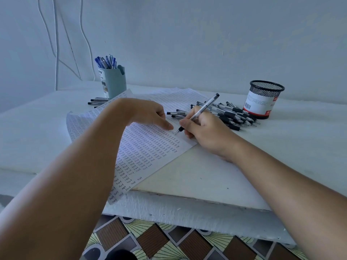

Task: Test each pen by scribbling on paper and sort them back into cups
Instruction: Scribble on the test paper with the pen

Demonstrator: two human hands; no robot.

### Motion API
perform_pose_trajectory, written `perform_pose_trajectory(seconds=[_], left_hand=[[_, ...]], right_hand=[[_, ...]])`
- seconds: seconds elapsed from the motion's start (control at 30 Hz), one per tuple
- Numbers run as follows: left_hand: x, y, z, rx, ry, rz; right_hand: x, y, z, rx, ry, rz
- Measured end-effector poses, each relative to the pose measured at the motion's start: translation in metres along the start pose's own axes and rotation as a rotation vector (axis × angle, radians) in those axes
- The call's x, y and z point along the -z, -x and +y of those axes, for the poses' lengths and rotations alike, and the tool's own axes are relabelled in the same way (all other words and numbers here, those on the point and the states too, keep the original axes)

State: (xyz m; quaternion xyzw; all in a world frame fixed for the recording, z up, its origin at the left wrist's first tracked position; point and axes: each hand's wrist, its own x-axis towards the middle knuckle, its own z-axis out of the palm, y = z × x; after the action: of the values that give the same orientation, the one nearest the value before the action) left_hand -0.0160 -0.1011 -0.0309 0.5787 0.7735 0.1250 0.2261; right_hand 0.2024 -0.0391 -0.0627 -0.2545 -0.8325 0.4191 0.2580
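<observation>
One slim pen [199,111] on paper [150,147]

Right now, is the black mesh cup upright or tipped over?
Upright. The black mesh cup stands on its base with its open rim facing up, beside the pile of loose pens. Its inside is not visible.

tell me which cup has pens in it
The pale blue cup at the back left, full of blue pens; the black mesh cup looks empty.

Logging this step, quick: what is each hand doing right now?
Left hand: open, fingers resting on the written-over white paper sheet.
Right hand: gripping a slim silver pen with black tip, tip on the sheet.
</observation>
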Motion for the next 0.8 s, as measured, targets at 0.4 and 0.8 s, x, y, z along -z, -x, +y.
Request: perform_pose_trajectory(seconds=[0.4, 0.8], left_hand=[[-0.0006, 0.0009, 0.0009, 0.001, 0.026, 0.000], [-0.0006, -0.0020, -0.0008, -0.002, 0.011, 0.005]], right_hand=[[0.0007, 0.0020, -0.0028, 0.002, 0.023, 0.006], [0.0002, 0.0006, -0.0017, 0.002, -0.012, 0.008]])
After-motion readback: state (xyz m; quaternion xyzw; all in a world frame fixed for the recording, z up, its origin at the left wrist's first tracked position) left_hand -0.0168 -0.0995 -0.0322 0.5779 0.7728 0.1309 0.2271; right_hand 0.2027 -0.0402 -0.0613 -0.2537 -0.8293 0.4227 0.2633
